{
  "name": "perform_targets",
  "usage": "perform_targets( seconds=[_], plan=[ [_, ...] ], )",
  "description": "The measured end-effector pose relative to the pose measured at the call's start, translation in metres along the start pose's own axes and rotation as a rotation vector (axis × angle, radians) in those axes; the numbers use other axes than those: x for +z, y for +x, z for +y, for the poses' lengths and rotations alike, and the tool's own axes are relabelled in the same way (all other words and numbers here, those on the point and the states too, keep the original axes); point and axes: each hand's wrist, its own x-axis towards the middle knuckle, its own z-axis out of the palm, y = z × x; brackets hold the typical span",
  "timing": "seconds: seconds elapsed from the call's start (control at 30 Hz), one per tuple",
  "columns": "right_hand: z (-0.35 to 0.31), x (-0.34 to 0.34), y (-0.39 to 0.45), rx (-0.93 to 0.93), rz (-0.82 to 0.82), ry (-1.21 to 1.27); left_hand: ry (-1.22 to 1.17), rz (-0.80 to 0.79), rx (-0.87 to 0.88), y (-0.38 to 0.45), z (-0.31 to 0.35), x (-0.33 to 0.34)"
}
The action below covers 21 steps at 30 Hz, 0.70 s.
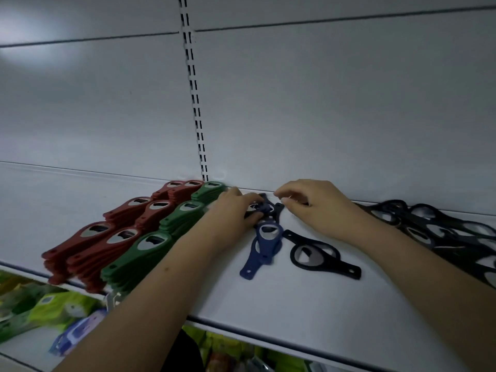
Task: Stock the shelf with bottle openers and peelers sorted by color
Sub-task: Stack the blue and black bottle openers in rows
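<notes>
1. Head view. White shelf (308, 304) spans the frame, with a white back panel and a slotted upright (193, 84) running toward 12 o'clock.
2. Red bottle openers (107, 237) lie in stacked rows at 9 o'clock of the hands, reaching from the back panel to the shelf's front edge.
3. Green bottle openers (161, 237) are stacked in a row just beside the red ones, on their 3 o'clock side, touching them.
4. Left hand (233, 210): fingers curled over a small cluster of blue bottle openers (264, 208) near the back of the shelf; it grips them.
5. Right hand (311, 205): fingers bent down at the same cluster, fingertips by a dark handle. Cannot tell whether it pinches anything.
6. One blue bottle opener pile (264, 245) lies loose at 6 o'clock of the left hand, handle toward the shelf front.
7. One black bottle opener (319, 253) lies flat just beside it, at its 3 o'clock, apart.
8. Heap of black bottle openers (442, 232) sits unsorted at 3 o'clock, partly under the right forearm.
9. Lower shelf, 7 o'clock: green packets (48, 307), blurred.
</notes>
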Motion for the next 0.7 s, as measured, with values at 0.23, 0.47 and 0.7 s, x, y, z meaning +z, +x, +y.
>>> perform_targets(
  seconds=[0.23,0.47,0.7],
  plan=[
    [-0.011,0.012,-0.007,0.007,-0.286,-0.055,-0.261,0.135,-0.076,-0.001,-0.006,-0.004],
    [-0.016,0.01,-0.009,0.041,-0.328,-0.079,-0.679,0.166,-0.202,-0.006,-0.001,-0.008],
    [-0.021,0.008,-0.01,-0.137,-0.451,-0.111,-1.299,0.114,-0.473,-0.009,0.006,-0.021]
  ],
)
